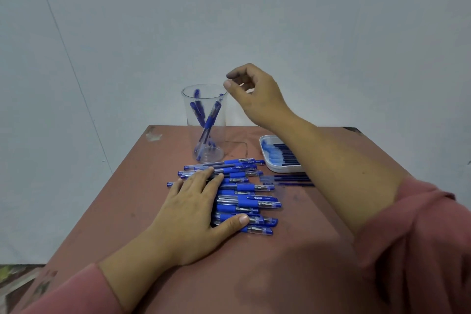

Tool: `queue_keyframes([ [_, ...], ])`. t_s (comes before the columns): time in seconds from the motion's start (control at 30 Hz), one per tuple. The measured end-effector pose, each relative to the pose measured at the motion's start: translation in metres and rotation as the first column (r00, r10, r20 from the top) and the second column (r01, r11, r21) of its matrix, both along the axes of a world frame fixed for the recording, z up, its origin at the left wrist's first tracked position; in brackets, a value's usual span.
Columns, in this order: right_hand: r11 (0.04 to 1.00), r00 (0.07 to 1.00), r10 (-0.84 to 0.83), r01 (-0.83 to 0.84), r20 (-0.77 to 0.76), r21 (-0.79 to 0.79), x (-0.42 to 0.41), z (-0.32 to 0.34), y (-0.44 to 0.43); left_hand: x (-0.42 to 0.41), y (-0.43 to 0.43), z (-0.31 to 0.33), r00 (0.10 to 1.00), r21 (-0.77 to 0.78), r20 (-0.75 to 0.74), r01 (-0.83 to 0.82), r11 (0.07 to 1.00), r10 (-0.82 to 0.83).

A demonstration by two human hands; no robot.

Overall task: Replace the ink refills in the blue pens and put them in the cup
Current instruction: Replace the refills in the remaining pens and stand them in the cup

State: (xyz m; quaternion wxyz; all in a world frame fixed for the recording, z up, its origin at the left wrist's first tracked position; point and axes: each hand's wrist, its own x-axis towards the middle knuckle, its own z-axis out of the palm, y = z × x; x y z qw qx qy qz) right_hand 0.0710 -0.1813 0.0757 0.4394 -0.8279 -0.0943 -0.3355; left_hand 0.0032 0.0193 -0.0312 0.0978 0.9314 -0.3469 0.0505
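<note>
A tall clear plastic cup (206, 140) stands at the back of the brown table and holds a few blue pens (209, 120). Several more blue pens (251, 187) lie in a row in front of it. My left hand (197, 211) lies flat on the left part of that row, fingers straight. My right hand (251, 93) hovers just right of the cup's rim, fingers loosely curled with nothing in them. A white tray (267, 157) of dark blue refills sits at the right, partly hidden by my right forearm. A few loose refills (290, 180) lie in front of the tray.
The table (132, 201) ends close behind the cup against a plain pale wall. Its left edge drops to the floor. Pink sleeves cover both of my upper forearms.
</note>
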Motion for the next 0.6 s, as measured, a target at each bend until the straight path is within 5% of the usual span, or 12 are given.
queue_keyframes([
  [0.3,0.919,0.935,-0.020,-0.123,-0.355,-0.375,-0.058,-0.053,-0.041,-0.001,0.000,0.000,1.000,-0.012,0.001,0.006,1.000,-0.006],
  [0.6,0.702,0.923,-0.132,-0.171,-0.361,-0.692,-0.060,-0.068,-0.031,-0.002,0.000,0.000,1.000,-0.048,-0.008,0.006,0.999,-0.006],
])
